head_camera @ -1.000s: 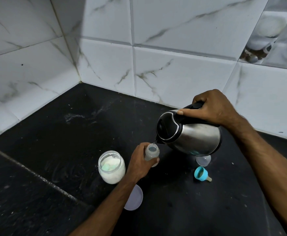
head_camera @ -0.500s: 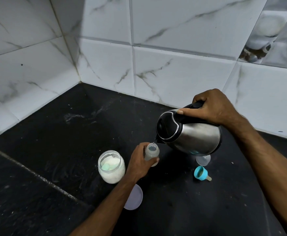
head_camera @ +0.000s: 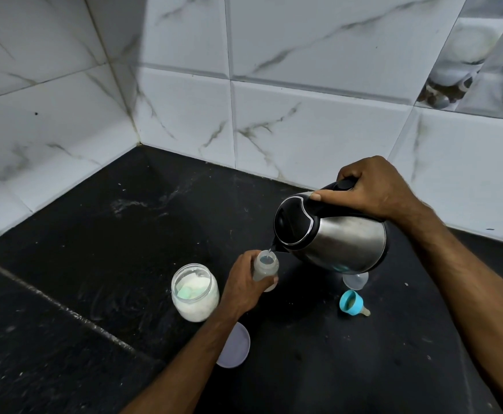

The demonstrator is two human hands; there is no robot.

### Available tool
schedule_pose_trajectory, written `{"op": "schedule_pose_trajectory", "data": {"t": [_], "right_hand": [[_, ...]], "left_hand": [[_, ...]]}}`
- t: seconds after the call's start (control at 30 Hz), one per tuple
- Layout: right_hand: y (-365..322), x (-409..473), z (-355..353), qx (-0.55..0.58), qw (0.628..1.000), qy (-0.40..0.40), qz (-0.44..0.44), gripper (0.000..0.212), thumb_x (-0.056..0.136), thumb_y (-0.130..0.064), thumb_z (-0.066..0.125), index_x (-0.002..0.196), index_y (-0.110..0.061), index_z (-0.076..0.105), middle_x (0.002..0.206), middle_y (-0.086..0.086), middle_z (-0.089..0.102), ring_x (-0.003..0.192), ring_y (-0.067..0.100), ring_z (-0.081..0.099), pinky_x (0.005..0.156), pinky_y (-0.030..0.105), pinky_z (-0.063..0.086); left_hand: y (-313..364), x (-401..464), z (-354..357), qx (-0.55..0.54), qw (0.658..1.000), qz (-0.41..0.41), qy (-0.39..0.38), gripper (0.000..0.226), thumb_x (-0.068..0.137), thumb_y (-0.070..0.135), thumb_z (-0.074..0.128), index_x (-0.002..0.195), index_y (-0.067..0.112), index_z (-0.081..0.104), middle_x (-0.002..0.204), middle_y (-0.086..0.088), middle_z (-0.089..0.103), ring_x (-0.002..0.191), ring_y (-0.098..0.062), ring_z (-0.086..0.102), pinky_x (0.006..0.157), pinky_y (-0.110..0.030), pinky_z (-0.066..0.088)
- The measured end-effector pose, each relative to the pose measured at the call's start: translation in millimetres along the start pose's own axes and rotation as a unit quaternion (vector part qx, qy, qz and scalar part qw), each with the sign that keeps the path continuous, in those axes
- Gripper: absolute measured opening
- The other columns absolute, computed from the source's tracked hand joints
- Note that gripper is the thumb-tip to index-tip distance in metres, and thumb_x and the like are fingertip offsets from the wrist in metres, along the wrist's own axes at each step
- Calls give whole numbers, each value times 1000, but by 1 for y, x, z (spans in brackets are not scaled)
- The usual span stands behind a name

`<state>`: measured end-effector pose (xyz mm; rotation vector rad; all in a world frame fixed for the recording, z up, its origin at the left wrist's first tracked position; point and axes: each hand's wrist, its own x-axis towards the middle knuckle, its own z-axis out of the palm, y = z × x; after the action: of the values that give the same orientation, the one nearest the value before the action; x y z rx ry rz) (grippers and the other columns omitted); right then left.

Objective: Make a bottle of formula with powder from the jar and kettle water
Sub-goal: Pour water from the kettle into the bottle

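Little has moved since a second ago: kettle (head_camera: 334,231) keeps the same tilt, spout over the bottle (head_camera: 265,268) mouth, both hands where they were. Right hand (head_camera: 372,189) is wrapped around the black handle on top of the steel kettle, thumb laid along the lid edge. Left hand (head_camera: 244,283) grips the small translucent bottle by its side, holding it upright on the black counter (head_camera: 125,234), just beside the open powder jar (head_camera: 195,291). Spout tip sits right at the bottle's rim; a thin stream seems to be running in, though it is too fine to be sure. Jar holds white powder with a pale green scoop lying in it. Jar's lid (head_camera: 234,345) lies flat on the counter near the left forearm. Blue teat ring (head_camera: 352,303) lies on its side to the right of the bottle, a clear cap (head_camera: 355,280) just behind it, partly under the kettle. White marble-look tiles (head_camera: 304,130) back the corner.
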<state>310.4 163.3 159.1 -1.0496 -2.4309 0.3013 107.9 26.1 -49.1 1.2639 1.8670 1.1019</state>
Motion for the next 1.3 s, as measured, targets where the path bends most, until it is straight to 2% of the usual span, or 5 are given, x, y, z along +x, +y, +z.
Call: {"op": "schedule_pose_trajectory", "data": {"t": [0.13,0.33,0.9,1.1,1.3], "right_hand": [[1,1,1,2,1000,-3,5,81,57,-90,56,50,-10,51,46,8,46,48,19,38,51,38,37],[-1,1,0,-6,1000,-5,7,83,55,-91,56,53,-8,53,51,13,50,55,31,48,53,43,41],[-2,2,1,-16,1000,-11,4,88,54,-95,52,56,-8,58,52,12,54,57,31,52,53,41,44],[-3,1,0,-15,1000,-10,1,89,53,-97,51,55,-8,58,50,11,52,55,30,51,52,40,43],[-3,2,0,-17,1000,-6,1,87,54,-94,54,54,-7,55,50,13,49,56,32,48,52,42,42]], "left_hand": [[0,0,0,3,1000,-3,0,56,76,24,81,123,27,50,123,6,56,112,-9,54,99,-30,46],[-1,-1,0,-4,1000,7,10,52,75,25,81,116,33,50,121,6,58,109,-8,57,96,-29,47],[-3,0,0,1,1000,9,6,56,73,25,82,119,29,51,119,7,57,109,-7,55,95,-28,47],[-2,0,0,3,1000,9,7,53,74,23,82,115,33,49,116,10,55,106,-4,54,86,-15,41],[-4,0,1,-4,1000,14,14,54,71,27,83,116,30,53,116,8,58,105,-5,57,93,-29,49]]}}
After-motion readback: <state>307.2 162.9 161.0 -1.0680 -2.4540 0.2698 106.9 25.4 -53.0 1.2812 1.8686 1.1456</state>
